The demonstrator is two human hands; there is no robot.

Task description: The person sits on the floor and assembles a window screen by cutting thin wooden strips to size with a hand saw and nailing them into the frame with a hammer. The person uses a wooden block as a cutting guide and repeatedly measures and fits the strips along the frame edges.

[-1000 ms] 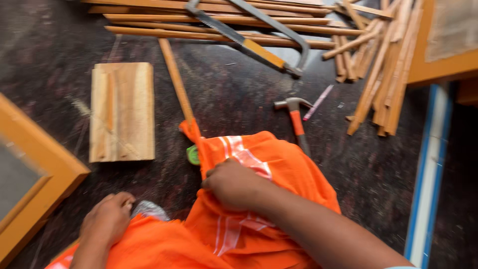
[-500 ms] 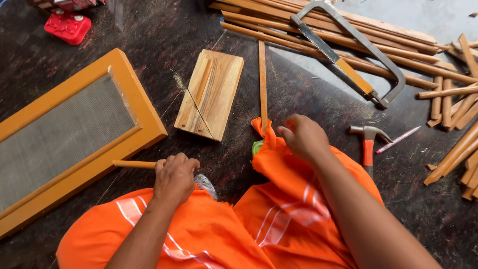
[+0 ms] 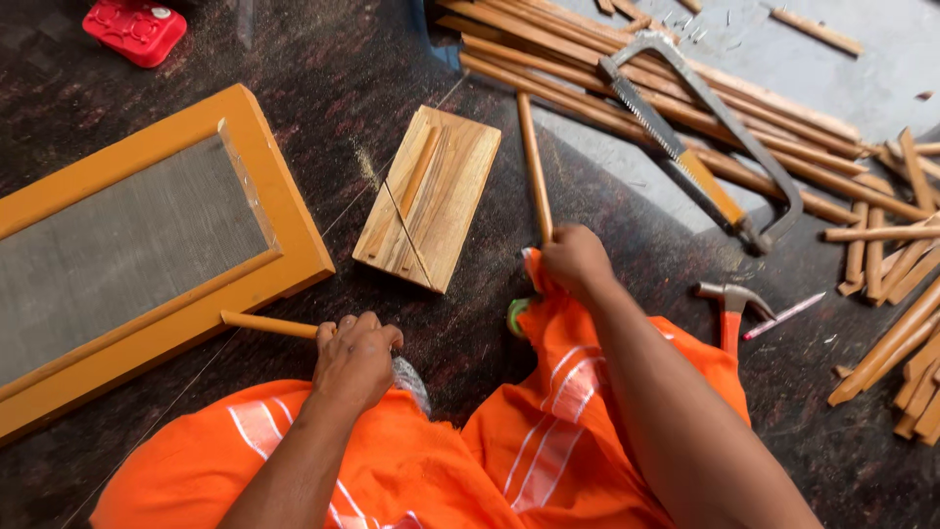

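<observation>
My left hand (image 3: pixel 354 358) grips one end of a short round wooden stick (image 3: pixel 266 324) that points left toward the orange wooden frame (image 3: pixel 284 211). My right hand (image 3: pixel 576 262) holds the near end of a long thin wooden strip (image 3: pixel 533 162) that runs away from me across the dark floor. Between the two hands lies a flat wooden block (image 3: pixel 431 196) with a groove and a diagonal saw cut. Orange cloth with white stripes (image 3: pixel 548 392) covers my lap under both arms.
A hacksaw (image 3: pixel 700 147) rests on a pile of long wooden strips (image 3: pixel 607 73) at the top. A hammer with an orange handle (image 3: pixel 729 309) lies at the right beside short cut sticks (image 3: pixel 896 255). A red plastic object (image 3: pixel 134 29) sits top left.
The view has swung left, bringing the orange frame into sight. My left hand has taken hold of a short stick by the frame. My right hand keeps its grip on the long strip.
</observation>
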